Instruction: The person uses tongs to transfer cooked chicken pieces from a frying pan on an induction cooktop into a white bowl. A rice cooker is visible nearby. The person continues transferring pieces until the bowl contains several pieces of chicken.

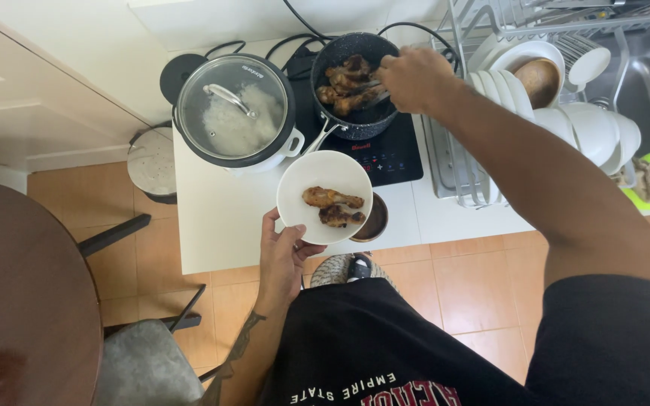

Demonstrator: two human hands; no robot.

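On the counter [220, 225], a lidded rice pot [236, 113] sits beside a pan [355, 86] of drumsticks. Left hand [283, 256] grips a plate [325, 197] with two drumsticks just below the pan; right hand [414, 77] closes on tongs [366, 89] pinching another. Plating seems underway; lifting it across needs a firm squeeze.

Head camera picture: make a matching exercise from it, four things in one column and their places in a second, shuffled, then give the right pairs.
Things:
1. white plate
2. dark pot
3. glass lid
4. stacked bowls

Places:
A. in the dish rack beside the sink
B. on the black cooktop, with browned chicken pieces inside
C. held up by the left hand, carrying two drumsticks
D. over the rice in the cooker

Pairs: 1-C, 2-B, 3-D, 4-A. The right hand reaches into the dark pot with tongs.
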